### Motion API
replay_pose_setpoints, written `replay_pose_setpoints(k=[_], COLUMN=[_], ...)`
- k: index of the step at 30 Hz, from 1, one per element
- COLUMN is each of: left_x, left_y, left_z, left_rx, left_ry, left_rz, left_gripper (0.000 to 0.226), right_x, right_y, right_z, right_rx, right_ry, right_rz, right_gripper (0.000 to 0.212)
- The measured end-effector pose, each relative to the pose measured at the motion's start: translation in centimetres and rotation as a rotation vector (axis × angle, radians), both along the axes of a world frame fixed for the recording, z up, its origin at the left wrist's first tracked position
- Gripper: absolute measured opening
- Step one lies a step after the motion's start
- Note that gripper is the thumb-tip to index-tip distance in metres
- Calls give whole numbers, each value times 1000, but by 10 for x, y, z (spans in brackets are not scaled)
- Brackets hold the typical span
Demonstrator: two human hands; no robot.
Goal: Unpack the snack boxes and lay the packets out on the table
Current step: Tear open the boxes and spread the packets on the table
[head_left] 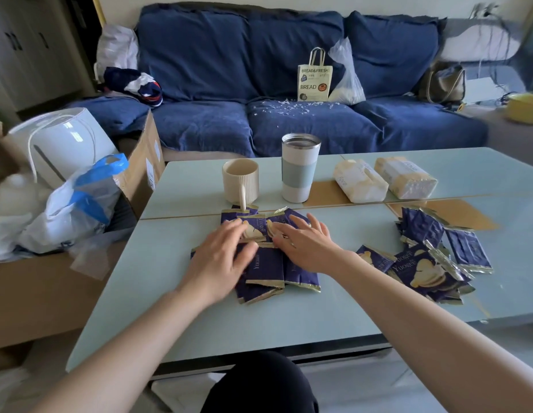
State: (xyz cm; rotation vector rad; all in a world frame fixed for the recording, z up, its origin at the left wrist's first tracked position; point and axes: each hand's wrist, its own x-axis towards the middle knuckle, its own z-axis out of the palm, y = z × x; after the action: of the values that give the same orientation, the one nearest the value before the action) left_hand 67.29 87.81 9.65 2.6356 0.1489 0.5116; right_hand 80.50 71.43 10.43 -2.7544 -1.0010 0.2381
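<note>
Pale tabletop (pixel 319 317) carries navy packets (pixel 268 266) at mid-table; my left hand (pixel 220 257) and right hand (pixel 304 242) rest flat on them, fingers straight; more packets (pixel 423 263) lie heaped near its right edge.

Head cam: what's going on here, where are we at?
A person is arranging dark blue snack packets on a pale blue table. Both hands lie flat, fingers spread, on the near cluster of packets: left hand, right hand. A second, looser pile of packets sits to the right, untouched. Behind the cluster stand a ribbed mug and a tumbler; two tissue packs lie farther right. No snack boxes are visible on the table.
</note>
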Motion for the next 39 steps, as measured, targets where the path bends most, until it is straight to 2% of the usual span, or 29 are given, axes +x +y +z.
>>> replay_pose_setpoints(k=[4, 9, 16, 19, 22, 24, 29, 30, 34, 36, 39], left_x=[33, 62, 75, 79, 87, 89, 83, 81, 74, 75, 78], left_y=[28, 38, 47, 51, 56, 56, 62, 61, 61, 61, 60], left_z=[12, 12, 6, 8, 9, 8, 5, 6, 9, 9, 10], left_rx=[-166, -267, -647, -723, -987, -1065, -1037, -1002, -750, -623, -432], left_ry=[189, 313, 125, 59, 33, 76, 120, 124, 131, 125, 139], left_rz=[170, 210, 265, 348, 446, 477, 491, 490, 483, 463, 487], left_gripper=[47, 55, 49, 55, 59, 62, 74, 70, 31, 28, 37], right_x=[4, 2, 13, 14, 13, 11, 10, 10, 10, 8, 6], right_y=[7, 31, 36, 37, 40, 41, 40, 39, 33, 32, 33], right_z=[7, 9, -3, -6, -5, -5, -5, -4, -2, -3, -2], right_rx=[15, -22, 1, -12, -58, -57, -20, -13, 2, 25, 16], right_ry=[-55, 30, 8, 2, 12, 12, 27, 30, 27, 34, 83], right_rz=[98, 196, 22, 39, 78, 95, 45, 24, 29, 63, 81], right_gripper=[49, 50, 53, 58, 56, 55, 55, 56, 57, 57, 57])
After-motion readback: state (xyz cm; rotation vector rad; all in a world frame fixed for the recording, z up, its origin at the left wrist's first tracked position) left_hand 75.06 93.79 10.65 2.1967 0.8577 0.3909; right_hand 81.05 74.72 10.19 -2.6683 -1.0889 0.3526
